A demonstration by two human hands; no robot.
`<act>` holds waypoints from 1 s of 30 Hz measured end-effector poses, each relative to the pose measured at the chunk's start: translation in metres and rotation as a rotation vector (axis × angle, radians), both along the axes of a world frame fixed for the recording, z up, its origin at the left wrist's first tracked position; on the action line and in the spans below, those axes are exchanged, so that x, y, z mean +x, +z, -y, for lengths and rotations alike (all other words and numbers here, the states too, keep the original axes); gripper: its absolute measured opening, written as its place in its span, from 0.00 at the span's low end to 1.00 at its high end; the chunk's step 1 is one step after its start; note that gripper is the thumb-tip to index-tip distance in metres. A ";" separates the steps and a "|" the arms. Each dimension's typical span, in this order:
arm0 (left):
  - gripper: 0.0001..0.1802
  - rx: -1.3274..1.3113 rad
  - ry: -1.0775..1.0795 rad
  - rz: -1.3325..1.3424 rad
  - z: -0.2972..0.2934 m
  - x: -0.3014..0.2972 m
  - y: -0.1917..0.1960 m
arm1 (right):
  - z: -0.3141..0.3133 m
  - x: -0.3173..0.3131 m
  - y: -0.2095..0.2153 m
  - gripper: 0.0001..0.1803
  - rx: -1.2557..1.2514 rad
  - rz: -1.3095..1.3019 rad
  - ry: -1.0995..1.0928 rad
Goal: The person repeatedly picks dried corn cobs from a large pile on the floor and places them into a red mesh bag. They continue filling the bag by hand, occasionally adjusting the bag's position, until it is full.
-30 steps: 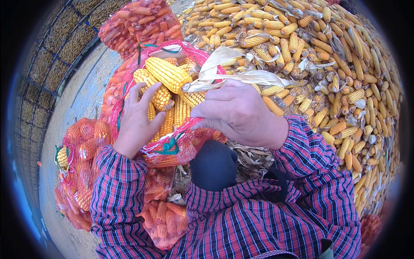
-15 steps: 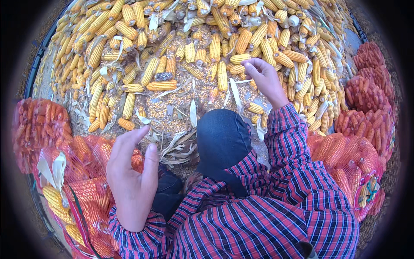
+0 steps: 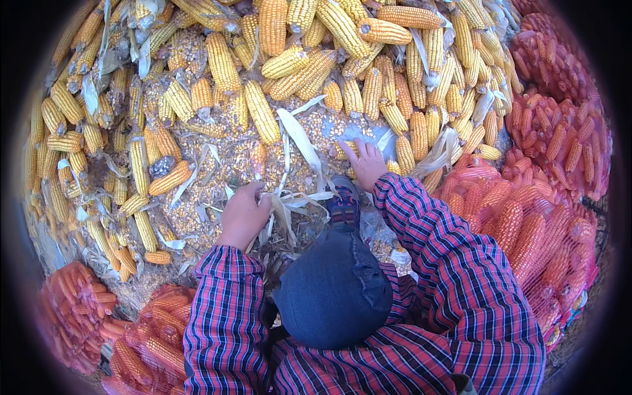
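Two bare hands reach down over ground strewn with loose kernels (image 3: pixel 227 164). The right hand (image 3: pixel 367 164) has its fingers spread wide, at the near end of a short yellow cob (image 3: pixel 343 150) lying ahead of the shoe; whether they touch cannot be told. The left hand (image 3: pixel 245 214) is loosely curled, thumb and forefinger near each other, above kernels and husk scraps; whether it pinches anything cannot be told. Between the hands lie pale dry husks (image 3: pixel 299 138), some running right up to the patterned shoe (image 3: pixel 343 203), and behind that the dark blue bent knee (image 3: pixel 332 289) fills the space between the plaid sleeves (image 3: pixel 227 309), hiding the ground beneath it. Beyond the hands, the heap of cobs (image 3: pixel 316 59) spreads across the upper part of the view, with more husk caught among the ears. On the left, one orange cob (image 3: pixel 171 178) lies beside a dark, mouldy-looking end. Filled red mesh sacks (image 3: pixel 520 224) crowd the right side, the nearest just beside the right sleeve, and other filled sacks (image 3: pixel 148 342) sit at the lower left, close to the left sleeve.
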State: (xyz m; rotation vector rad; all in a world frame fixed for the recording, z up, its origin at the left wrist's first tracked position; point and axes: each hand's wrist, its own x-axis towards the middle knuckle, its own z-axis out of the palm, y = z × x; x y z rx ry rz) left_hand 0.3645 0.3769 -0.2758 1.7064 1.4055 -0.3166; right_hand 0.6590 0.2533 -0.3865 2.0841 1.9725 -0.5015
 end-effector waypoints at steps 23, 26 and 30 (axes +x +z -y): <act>0.36 0.068 0.305 0.023 -0.119 0.071 -0.165 | 0.109 0.044 0.017 0.45 0.108 -1.276 -1.587; 0.36 -0.056 0.375 0.120 -0.118 0.069 -0.169 | 0.094 0.040 0.013 0.49 0.156 -1.264 -1.517; 0.38 0.127 0.303 -0.089 -0.106 0.077 -0.169 | 0.057 0.036 0.010 0.53 0.113 -1.396 -1.207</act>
